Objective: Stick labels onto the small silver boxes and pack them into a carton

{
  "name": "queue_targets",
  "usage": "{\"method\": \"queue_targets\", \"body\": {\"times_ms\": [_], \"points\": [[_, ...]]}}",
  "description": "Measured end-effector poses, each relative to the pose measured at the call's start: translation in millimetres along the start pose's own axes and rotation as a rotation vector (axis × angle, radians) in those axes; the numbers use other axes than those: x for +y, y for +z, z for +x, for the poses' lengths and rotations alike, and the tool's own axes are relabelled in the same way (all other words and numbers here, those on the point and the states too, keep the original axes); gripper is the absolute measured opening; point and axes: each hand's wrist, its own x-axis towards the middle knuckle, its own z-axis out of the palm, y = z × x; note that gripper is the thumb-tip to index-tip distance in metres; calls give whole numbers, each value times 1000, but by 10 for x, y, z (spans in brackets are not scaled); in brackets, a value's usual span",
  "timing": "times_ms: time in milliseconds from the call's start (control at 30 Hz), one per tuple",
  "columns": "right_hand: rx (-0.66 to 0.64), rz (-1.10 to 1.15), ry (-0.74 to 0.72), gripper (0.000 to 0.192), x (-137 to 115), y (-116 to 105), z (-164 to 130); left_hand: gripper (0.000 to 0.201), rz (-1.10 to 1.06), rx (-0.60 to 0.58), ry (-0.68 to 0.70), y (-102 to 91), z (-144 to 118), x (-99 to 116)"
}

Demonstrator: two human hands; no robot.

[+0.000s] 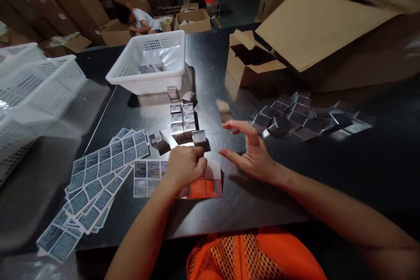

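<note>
My left hand (pixel 187 164) is closed, fingers curled under, over a sheet of labels (pixel 146 179) lying flat on the table; what its fingertips hold, if anything, is hidden. To its right, my right hand (pixel 254 153) is raised a little with thumb and fingers apart and nothing between them. Just beyond my left hand stands a small silver box (pixel 198 137), beside a block of several small boxes (pixel 183 118) with printed labels. Another small box (pixel 159 141) lies tilted to the left. Fanned stacks of label sheets (pixel 108 159) lie at the left.
A pile of small silver boxes (pixel 295 116) spreads over the right of the dark table (pixel 210 59). Behind stand a white basket (pixel 147 78) with small boxes inside and an open carton (pixel 241 68). A large carton (pixel 331 26) fills the back right. A person (pixel 147 22) crouches beyond the table.
</note>
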Motion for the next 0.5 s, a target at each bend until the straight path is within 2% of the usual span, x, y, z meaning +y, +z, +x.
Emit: {"method": "queue_targets", "body": {"times_ms": [67,100,167,233,300,367,500], "points": [[-170,62,172,108,149,189,87,29,39,-45,66,31,-35,68],[-260,104,248,118,220,292,134,30,59,-62,89,56,-52,107],[-376,188,397,122,324,459,223,28,94,-90,123,108,-80,177],[-364,271,561,121,355,514,289,29,119,-94,133,145,-100,220],[-275,399,738,120,319,430,313,34,135,-73,116,155,-118,225],[-203,557,894,120,245,240,295,39,136,-4,82,143,-143,198],[-210,781,1042,118,101,-161,188,40,125,248,70,110,-195,102]]}}
